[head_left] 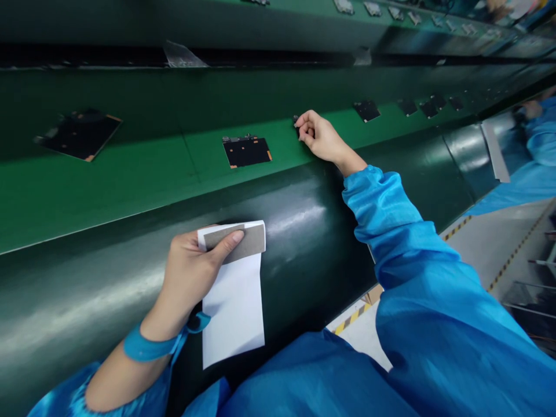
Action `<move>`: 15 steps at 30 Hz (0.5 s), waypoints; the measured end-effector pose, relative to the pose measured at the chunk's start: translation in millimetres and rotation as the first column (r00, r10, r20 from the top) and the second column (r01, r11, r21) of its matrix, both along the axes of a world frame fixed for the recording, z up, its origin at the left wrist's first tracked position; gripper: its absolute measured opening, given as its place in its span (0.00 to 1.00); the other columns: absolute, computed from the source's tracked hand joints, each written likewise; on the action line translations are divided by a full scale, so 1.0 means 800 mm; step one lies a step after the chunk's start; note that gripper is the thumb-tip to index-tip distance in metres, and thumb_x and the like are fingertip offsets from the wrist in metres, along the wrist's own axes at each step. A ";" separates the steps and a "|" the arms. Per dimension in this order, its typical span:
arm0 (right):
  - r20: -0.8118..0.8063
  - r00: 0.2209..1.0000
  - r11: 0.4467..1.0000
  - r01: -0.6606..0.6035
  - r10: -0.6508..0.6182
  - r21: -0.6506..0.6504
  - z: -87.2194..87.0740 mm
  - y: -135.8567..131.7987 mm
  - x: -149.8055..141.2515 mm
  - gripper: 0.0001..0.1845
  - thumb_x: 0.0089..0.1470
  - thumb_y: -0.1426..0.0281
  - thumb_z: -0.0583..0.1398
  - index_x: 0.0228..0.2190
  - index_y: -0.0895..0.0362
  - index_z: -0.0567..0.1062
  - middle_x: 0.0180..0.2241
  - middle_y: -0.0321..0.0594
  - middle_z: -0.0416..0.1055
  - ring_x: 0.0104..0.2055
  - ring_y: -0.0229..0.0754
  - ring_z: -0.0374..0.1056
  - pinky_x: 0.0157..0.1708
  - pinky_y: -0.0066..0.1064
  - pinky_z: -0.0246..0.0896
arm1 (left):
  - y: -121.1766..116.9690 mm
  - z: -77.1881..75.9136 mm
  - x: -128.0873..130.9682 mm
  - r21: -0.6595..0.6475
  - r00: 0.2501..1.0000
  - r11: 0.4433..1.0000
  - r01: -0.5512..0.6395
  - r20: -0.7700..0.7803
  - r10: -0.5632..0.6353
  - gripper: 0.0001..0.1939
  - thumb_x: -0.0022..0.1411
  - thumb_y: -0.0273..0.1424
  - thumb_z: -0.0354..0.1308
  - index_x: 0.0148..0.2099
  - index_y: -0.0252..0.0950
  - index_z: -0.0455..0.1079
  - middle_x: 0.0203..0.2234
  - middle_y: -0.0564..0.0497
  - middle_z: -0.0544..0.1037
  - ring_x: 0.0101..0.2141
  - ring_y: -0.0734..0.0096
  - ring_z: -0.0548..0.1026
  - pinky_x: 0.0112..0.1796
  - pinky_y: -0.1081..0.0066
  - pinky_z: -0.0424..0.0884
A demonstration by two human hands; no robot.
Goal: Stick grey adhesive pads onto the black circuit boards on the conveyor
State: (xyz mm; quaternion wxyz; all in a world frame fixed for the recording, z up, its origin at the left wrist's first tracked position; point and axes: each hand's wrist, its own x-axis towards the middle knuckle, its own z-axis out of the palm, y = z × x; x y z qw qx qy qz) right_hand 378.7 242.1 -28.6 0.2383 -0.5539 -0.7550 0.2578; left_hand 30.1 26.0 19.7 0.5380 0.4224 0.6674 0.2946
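Note:
My left hand (pixel 195 263) is closed on a folded white paper sheet (pixel 234 313), the thumb pressing on a grey strip (pixel 249 240) across its top. The sheet's lower part hangs down over the dark rounded edge. Over the green belt, my right hand (pixel 319 136) has its fingers pinched at a dark circuit board (pixel 296 120), most of which the hand hides. To its left, a black circuit board (pixel 247 152) with orange corner patches lies flat on the belt.
Another black board (pixel 84 134) lies farther left on the green belt (pixel 147 179). Several more boards (pixel 367 110) lie to the right. A dark rounded ledge (pixel 108 278) runs along the front. On a higher level at the back sit several small parts (pixel 372 8). A co-worker's blue sleeve (pixel 542 139) shows at right.

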 end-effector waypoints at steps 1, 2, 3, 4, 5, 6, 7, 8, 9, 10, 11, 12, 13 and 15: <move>-0.007 1.000 1.000 0.011 -0.011 -0.006 0.000 0.000 0.002 0.17 0.66 0.54 0.62 0.46 0.50 0.66 0.36 0.40 0.68 0.41 0.45 0.68 0.49 0.42 0.71 | 0.000 0.000 0.000 -0.003 1.000 1.000 0.001 0.003 -0.001 0.24 0.46 0.53 0.78 0.33 0.37 0.85 0.27 0.47 0.85 0.24 0.64 0.78 0.19 0.74 0.65; -0.015 1.000 1.000 0.024 -0.024 -0.009 -0.001 0.000 0.003 0.16 0.66 0.54 0.62 0.45 0.50 0.66 0.36 0.40 0.68 0.41 0.45 0.68 0.49 0.42 0.72 | 0.000 -0.001 0.000 -0.005 1.000 1.000 0.002 0.005 -0.002 0.24 0.46 0.53 0.78 0.33 0.37 0.85 0.27 0.47 0.85 0.24 0.64 0.78 0.19 0.74 0.65; -0.022 0.999 0.999 0.037 -0.038 -0.010 -0.001 0.000 0.005 0.16 0.66 0.54 0.62 0.45 0.50 0.66 0.36 0.40 0.68 0.41 0.45 0.68 0.50 0.42 0.72 | 0.000 -0.001 -0.001 -0.005 1.000 1.000 0.002 0.004 -0.001 0.24 0.46 0.53 0.78 0.33 0.37 0.85 0.27 0.47 0.85 0.24 0.64 0.78 0.19 0.74 0.65; -0.031 0.998 0.999 0.048 -0.049 -0.012 -0.002 0.001 0.007 0.16 0.66 0.55 0.62 0.44 0.50 0.66 0.36 0.40 0.68 0.41 0.45 0.68 0.50 0.42 0.72 | -0.001 -0.001 -0.001 -0.002 1.000 1.000 0.002 0.001 -0.001 0.24 0.46 0.53 0.78 0.33 0.37 0.85 0.27 0.47 0.85 0.24 0.65 0.78 0.19 0.74 0.66; -0.042 0.997 0.998 0.056 -0.057 -0.015 -0.003 0.002 0.010 0.15 0.66 0.55 0.62 0.44 0.50 0.65 0.35 0.40 0.68 0.41 0.45 0.68 0.50 0.42 0.72 | -0.001 -0.001 0.000 0.000 1.000 1.000 0.000 -0.004 0.000 0.24 0.45 0.53 0.78 0.33 0.37 0.85 0.27 0.47 0.85 0.24 0.65 0.77 0.19 0.74 0.66; -0.055 0.997 0.998 0.060 -0.061 -0.016 -0.004 0.002 0.012 0.15 0.66 0.55 0.62 0.43 0.50 0.65 0.35 0.40 0.68 0.41 0.45 0.68 0.51 0.43 0.72 | -0.001 -0.001 0.000 0.000 1.000 1.000 -0.001 -0.010 0.001 0.24 0.45 0.53 0.78 0.33 0.37 0.85 0.27 0.47 0.85 0.24 0.64 0.77 0.19 0.74 0.66; -0.067 0.996 0.998 0.061 -0.062 -0.017 -0.005 0.003 0.015 0.14 0.66 0.55 0.62 0.43 0.50 0.65 0.35 0.40 0.68 0.40 0.45 0.68 0.51 0.43 0.72 | -0.001 -0.001 0.000 -0.002 1.000 1.000 0.001 -0.015 -0.001 0.24 0.45 0.53 0.78 0.33 0.37 0.85 0.27 0.47 0.85 0.24 0.64 0.78 0.19 0.74 0.66; -0.075 0.995 0.998 0.060 -0.061 -0.016 -0.006 0.004 0.017 0.14 0.67 0.55 0.62 0.42 0.50 0.65 0.35 0.40 0.68 0.40 0.45 0.68 0.51 0.43 0.72 | 0.000 -0.001 0.001 -0.006 1.000 1.000 0.003 -0.019 -0.003 0.24 0.45 0.53 0.78 0.32 0.37 0.84 0.27 0.47 0.85 0.24 0.64 0.78 0.19 0.74 0.66; -0.075 0.995 0.998 0.058 -0.059 -0.015 -0.006 0.004 0.020 0.14 0.67 0.55 0.62 0.42 0.50 0.65 0.35 0.39 0.67 0.40 0.45 0.68 0.51 0.43 0.72 | 0.000 -0.001 0.001 -0.009 1.000 1.000 0.005 -0.021 -0.005 0.24 0.45 0.53 0.78 0.32 0.37 0.84 0.26 0.47 0.85 0.24 0.64 0.78 0.19 0.74 0.65; -0.069 0.996 0.998 0.058 -0.059 -0.014 -0.005 0.005 0.022 0.15 0.67 0.55 0.62 0.42 0.50 0.65 0.35 0.39 0.67 0.40 0.44 0.68 0.51 0.43 0.72 | 0.000 -0.001 0.002 -0.011 1.000 1.000 0.005 -0.022 -0.005 0.24 0.45 0.53 0.78 0.32 0.37 0.84 0.26 0.47 0.85 0.25 0.63 0.78 0.19 0.74 0.66; -0.058 0.996 0.998 0.060 -0.060 -0.011 -0.005 0.005 0.025 0.15 0.67 0.55 0.62 0.43 0.50 0.65 0.35 0.39 0.67 0.40 0.44 0.68 0.51 0.42 0.73 | 0.000 0.000 0.002 -0.010 1.000 1.000 0.002 -0.023 -0.003 0.24 0.45 0.53 0.78 0.32 0.37 0.84 0.27 0.47 0.85 0.25 0.62 0.79 0.19 0.74 0.66; -0.044 0.997 0.998 0.064 -0.064 -0.007 -0.004 0.004 0.027 0.15 0.67 0.54 0.63 0.43 0.50 0.65 0.35 0.39 0.67 0.40 0.44 0.67 0.50 0.42 0.73 | 0.000 0.000 0.002 -0.007 1.000 1.000 0.000 -0.024 0.000 0.24 0.45 0.53 0.78 0.32 0.38 0.85 0.27 0.47 0.86 0.26 0.62 0.79 0.19 0.74 0.67; -0.029 0.997 0.998 0.068 -0.068 -0.003 -0.002 0.004 0.030 0.16 0.67 0.54 0.63 0.43 0.50 0.65 0.35 0.39 0.67 0.40 0.44 0.67 0.50 0.42 0.73 | 0.000 0.000 0.002 -0.002 1.000 1.000 -0.005 -0.027 0.005 0.24 0.45 0.53 0.78 0.32 0.38 0.85 0.28 0.47 0.86 0.26 0.61 0.80 0.20 0.74 0.67; 0.000 0.998 0.998 0.069 -0.069 0.011 0.000 0.004 0.034 0.16 0.67 0.54 0.63 0.43 0.49 0.66 0.35 0.39 0.68 0.39 0.44 0.67 0.51 0.42 0.73 | 0.000 0.001 0.002 0.002 1.000 1.000 -0.008 -0.029 0.008 0.23 0.45 0.53 0.78 0.34 0.38 0.85 0.29 0.47 0.86 0.27 0.61 0.80 0.20 0.74 0.68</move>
